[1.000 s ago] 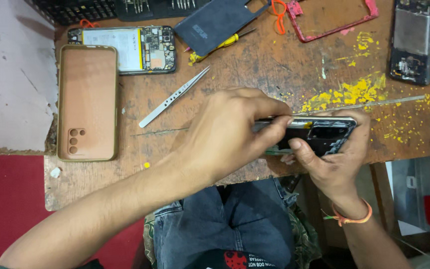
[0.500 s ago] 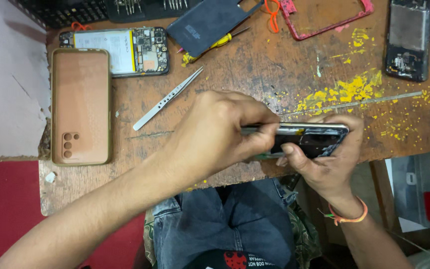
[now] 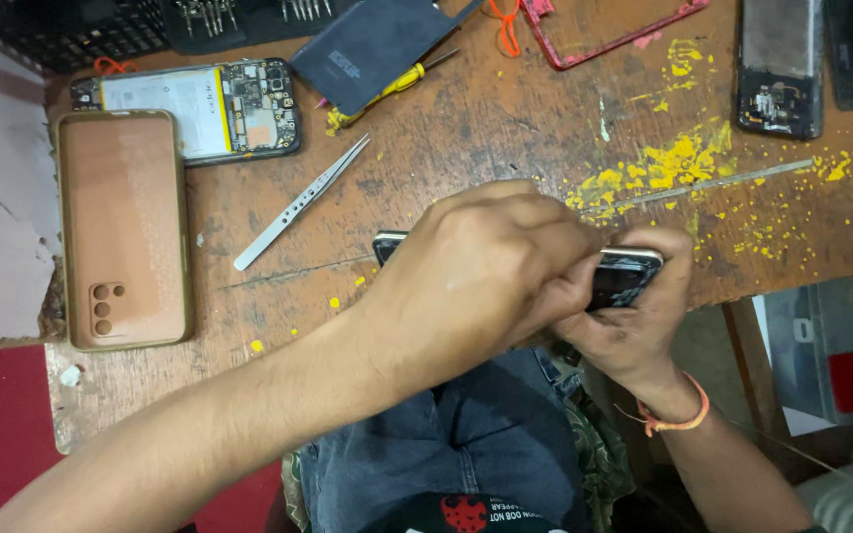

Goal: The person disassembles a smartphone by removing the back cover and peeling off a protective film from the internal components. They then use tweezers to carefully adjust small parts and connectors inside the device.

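A dark opened phone [image 3: 630,272] is held level just above the front edge of the wooden table [image 3: 505,138]. My left hand [image 3: 486,271] lies over the top of it and covers most of its middle. Its fingers are curled and pinched on the phone's right part. The phone's left corner [image 3: 387,243] pokes out past the wrist. My right hand [image 3: 636,331], with an orange thread band on the wrist, grips the phone's right end from underneath. Whether a small tool sits between the left fingers is hidden.
Metal tweezers [image 3: 300,203] lie left of the hands. A brown phone case [image 3: 125,229] and an opened phone showing battery and board [image 3: 199,109] are at far left. A dark back cover [image 3: 377,44], yellow screwdriver [image 3: 392,87], red frame [image 3: 624,38] and another stripped phone [image 3: 780,71] line the back.
My left hand has slid further over the phone and hides more of it. The phone now sits a little closer to the table, and more of its left corner shows.
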